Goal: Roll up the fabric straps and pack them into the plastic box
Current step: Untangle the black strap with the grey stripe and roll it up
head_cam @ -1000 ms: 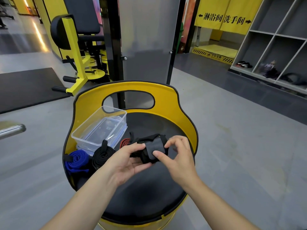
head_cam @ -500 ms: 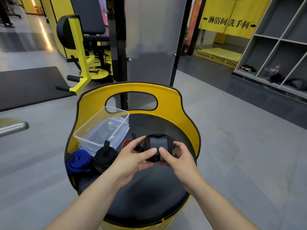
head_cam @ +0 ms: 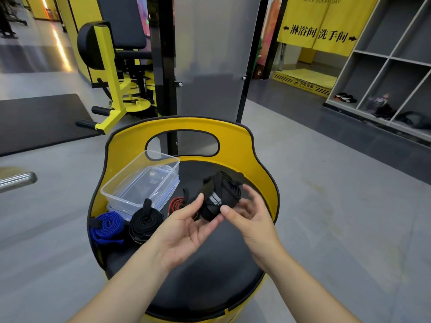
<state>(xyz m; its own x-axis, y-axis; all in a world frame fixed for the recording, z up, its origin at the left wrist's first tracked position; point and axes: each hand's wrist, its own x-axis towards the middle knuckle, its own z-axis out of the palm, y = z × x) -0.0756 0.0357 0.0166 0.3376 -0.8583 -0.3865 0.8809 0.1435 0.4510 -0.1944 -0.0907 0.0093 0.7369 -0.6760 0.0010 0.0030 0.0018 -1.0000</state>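
Loosened since before, black strap (head_cam: 215, 199) sits between both hands.

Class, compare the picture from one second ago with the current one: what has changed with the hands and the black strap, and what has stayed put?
The black strap has come partly unrolled; a loop now stands out behind it. The left hand has opened, thumb on the strap. The right hand has loosened, its thumb and fingers holding the strap more lightly. The plastic box, blue roll, black roll and red strap have not moved on the seat.
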